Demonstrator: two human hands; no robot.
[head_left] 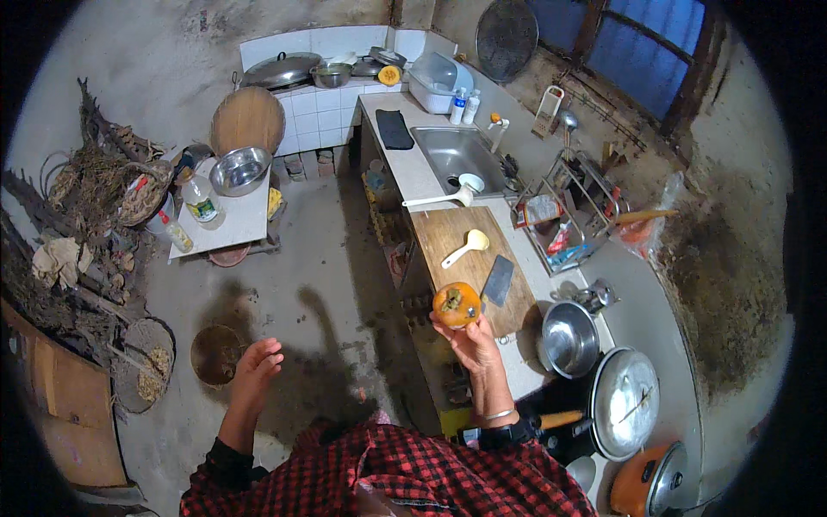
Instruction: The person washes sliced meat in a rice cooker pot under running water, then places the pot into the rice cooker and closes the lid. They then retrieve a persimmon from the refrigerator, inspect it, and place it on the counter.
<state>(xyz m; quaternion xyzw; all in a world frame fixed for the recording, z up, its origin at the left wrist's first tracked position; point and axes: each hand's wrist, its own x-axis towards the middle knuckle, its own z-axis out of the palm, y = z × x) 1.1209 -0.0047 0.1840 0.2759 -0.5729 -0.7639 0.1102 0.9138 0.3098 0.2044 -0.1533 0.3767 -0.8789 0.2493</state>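
Note:
In my right hand (477,349) rests an orange persimmon (457,309) with its leafy top and a dark spot showing. I hold it up at the near left edge of a wooden cutting board (446,232). On the board lie a pale yellow plastic ladle (468,249) and a dark rectangular blade (498,280), perhaps a cleaver, whose handle I cannot make out. My left hand (257,368) holds nothing; it hovers over the floor beside a round brown basket or bucket (218,355), fingers slightly curled.
Beyond the board are a white dipper (446,197) and a steel sink (459,152). A metal rack (565,207), a steel pot (570,339) and a lidded pan (625,404) line the right. At left, a low table (239,226) bears a steel basin (240,171) and bottles.

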